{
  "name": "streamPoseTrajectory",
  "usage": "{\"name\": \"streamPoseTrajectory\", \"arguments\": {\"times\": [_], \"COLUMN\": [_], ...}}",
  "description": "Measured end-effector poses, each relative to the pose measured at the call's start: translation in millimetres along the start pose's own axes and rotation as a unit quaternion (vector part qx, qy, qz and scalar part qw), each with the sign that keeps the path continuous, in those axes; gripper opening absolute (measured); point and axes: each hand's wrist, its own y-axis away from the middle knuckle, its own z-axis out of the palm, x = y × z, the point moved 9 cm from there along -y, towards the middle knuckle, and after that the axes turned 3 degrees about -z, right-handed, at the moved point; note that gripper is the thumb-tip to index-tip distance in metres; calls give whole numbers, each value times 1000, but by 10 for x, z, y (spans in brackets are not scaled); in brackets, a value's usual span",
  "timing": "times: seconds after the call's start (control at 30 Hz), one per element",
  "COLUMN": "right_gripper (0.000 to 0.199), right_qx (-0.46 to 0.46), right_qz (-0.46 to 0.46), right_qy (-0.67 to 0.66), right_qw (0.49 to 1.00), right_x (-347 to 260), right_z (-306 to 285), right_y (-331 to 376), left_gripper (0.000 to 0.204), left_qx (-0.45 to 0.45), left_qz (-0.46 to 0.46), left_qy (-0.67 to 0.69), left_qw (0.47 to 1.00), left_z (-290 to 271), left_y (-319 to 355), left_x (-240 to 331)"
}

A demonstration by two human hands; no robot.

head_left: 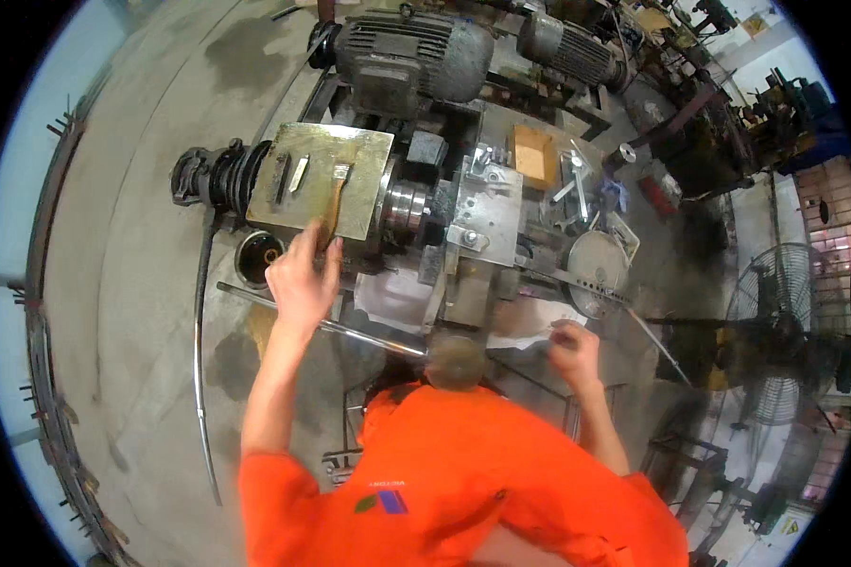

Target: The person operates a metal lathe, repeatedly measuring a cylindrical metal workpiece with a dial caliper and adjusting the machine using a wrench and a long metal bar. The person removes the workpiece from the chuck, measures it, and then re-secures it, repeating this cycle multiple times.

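Observation:
My left hand (304, 279) is at the front edge of a flat metal cover plate (293, 213). Between its thumb and fingers is the lower end of the wooden handle of a paintbrush (337, 197). The brush's pale bristles point away from me over the plate. Left of the brush lie a small light-coloured bar (299, 174) and a dark narrow piece (281, 178). My right hand (575, 354) hovers near a white sheet (529, 326) with a brown smear. Its fingers are curled in, and whatever they may hold is hidden.
A shiny round spindle (407, 210) faces a metal tool slide (487, 213). Behind stands a large finned motor (411, 61). A long metal rod (359, 335) crosses in front. Toward the right are a round disc (598, 269), wrenches (577, 184), a wooden box (534, 156) and a fan (780, 283).

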Motion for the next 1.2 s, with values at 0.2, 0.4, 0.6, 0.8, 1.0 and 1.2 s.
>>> {"name": "streamPoseTrajectory", "arguments": {"times": [0.2, 0.4, 0.6, 0.8, 1.0, 1.2], "right_gripper": [17, 18, 19, 19, 19, 17], "right_qx": [-5, -10, 11, -29, -24, -25], "right_qz": [37, 76, 151, 117, 134, 130], "right_qy": [-30, -18, -5, -15, -19, -21], "right_qw": [999, 997, 989, 993, 991, 991], "right_x": [95, 354, 529, 599, 708, 665], "right_z": [-73, -42, -24, -20, -23, -45], "right_y": [-8, 121, 323, 205, 172, 168], "left_gripper": [27, 26, 24, 23, 24, 19], "left_qx": [13, 27, -5, -188, -215, -207], "left_qz": [23, 46, -49, -258, -275, -187], "left_qy": [-58, -11, 100, 259, 260, 164], "left_qw": [998, 998, 994, 912, 900, 946], "left_z": [125, 125, 143, 908, 1218, 1016], "left_y": [-56, 36, 133, 296, 263, 153], "left_x": [-16, -34, 38, 164, 185, 280]}}
